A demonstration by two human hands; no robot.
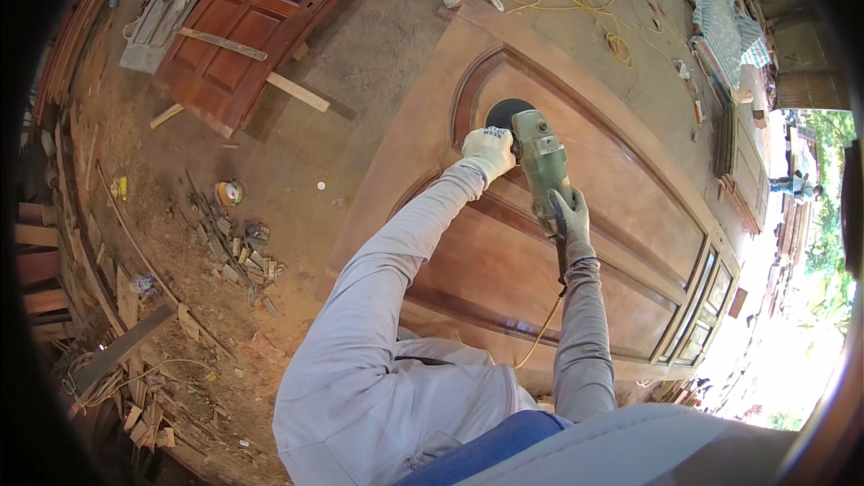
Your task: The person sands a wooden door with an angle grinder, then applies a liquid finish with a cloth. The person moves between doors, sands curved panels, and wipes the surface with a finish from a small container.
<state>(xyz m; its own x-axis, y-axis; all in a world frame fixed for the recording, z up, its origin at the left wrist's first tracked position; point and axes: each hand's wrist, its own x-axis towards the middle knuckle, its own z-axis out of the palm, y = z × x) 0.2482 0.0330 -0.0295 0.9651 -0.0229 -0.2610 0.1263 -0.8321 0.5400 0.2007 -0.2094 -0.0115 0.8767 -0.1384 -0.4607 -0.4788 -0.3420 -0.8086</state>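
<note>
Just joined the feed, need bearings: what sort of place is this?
Likely an open-sided carpentry workshop: a panelled wooden door under a green power sander, another door nearby, and offcuts on the dusty floor.

The sander rested on the panelled door lying flat on the floor, with scrap offcuts to its left, a second door behind-left, and tangled cable behind.

A second panelled door is lying flat across the dirt floor, loose battens resting on it. Wood scraps are littering the ground, yellow cable is snaking beyond.
</note>
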